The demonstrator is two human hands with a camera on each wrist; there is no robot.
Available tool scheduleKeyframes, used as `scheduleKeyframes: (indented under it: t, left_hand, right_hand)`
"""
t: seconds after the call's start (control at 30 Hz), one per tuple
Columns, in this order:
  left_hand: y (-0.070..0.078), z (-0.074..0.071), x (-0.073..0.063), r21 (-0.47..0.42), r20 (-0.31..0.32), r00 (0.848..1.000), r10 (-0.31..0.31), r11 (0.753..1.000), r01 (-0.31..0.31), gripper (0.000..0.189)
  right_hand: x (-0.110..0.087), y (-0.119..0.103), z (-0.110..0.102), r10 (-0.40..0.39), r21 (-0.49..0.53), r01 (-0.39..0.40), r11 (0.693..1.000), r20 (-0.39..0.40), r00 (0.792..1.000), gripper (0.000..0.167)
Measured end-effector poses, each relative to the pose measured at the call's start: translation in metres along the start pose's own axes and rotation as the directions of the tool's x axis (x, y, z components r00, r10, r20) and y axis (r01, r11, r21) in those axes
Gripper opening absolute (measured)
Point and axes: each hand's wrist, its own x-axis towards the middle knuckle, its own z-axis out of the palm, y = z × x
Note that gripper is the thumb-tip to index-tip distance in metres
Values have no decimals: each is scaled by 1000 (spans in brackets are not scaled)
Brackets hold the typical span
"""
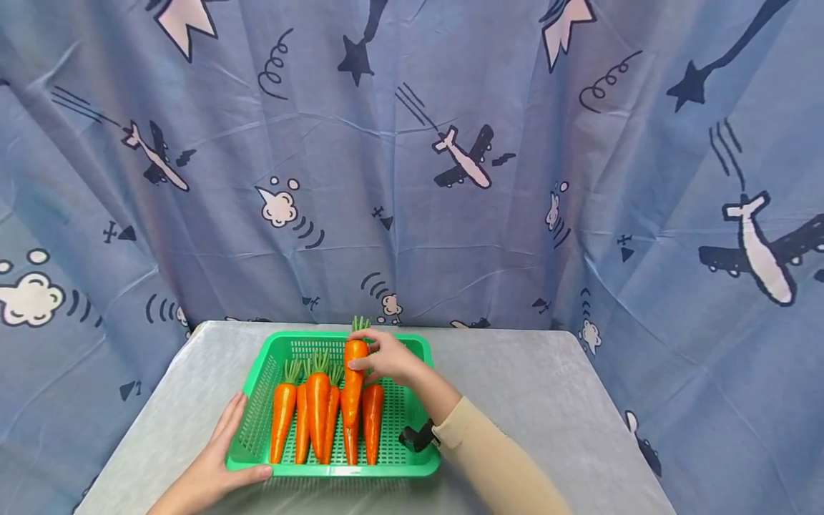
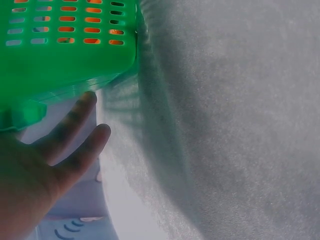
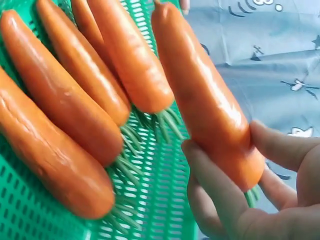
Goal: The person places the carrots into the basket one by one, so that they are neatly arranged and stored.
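Note:
A green plastic basket (image 1: 412, 468) stands on the table with several orange carrots (image 1: 281, 422) lying in it, green stems toward the far side. My right hand (image 1: 389, 357) pinches one carrot (image 3: 205, 95) near its stem end, fingers on one side and thumb on the other. That carrot is raised above the others, its tip pointing toward me. At the basket's near left corner is my left hand (image 1: 215, 458), its fingers extended along the side and its thumb at the front rim. In the left wrist view, straight fingers (image 2: 82, 150) show beside the basket wall.
A pale grey cloth covers the table (image 1: 515, 400), which extends to the right of the basket. Behind and at both sides hangs a blue curtain (image 1: 360, 236) printed with planes and stars. A black wrist camera (image 1: 417, 436) sits by the right sleeve, over the basket's right side.

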Motion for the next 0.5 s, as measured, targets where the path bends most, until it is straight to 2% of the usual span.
scheduleKeyframes:
  t: [0.17, 0.27, 0.4, 0.5]
  left_hand:
    - [-1, 1, -1, 1, -16, 999, 34, 999, -34, 118]
    - [-1, 1, -1, 4, -21, 999, 43, 999, -43, 119]
    - [0, 0, -1, 9, -15, 999, 34, 999, -33, 118]
    - [0, 0, 0, 20, -11, 1000, 21, 1000, -21, 119]
  right_hand:
    - [7, 9, 15, 49, -51, -48, 998, 24, 998, 54]
    - [10, 15, 23, 54, -134, -51, 990, 22, 998, 53]
    - [9, 18, 32, 61, -266, -52, 963, 23, 998, 53]
    - [6, 17, 34, 68, -326, -56, 944, 26, 997, 56]
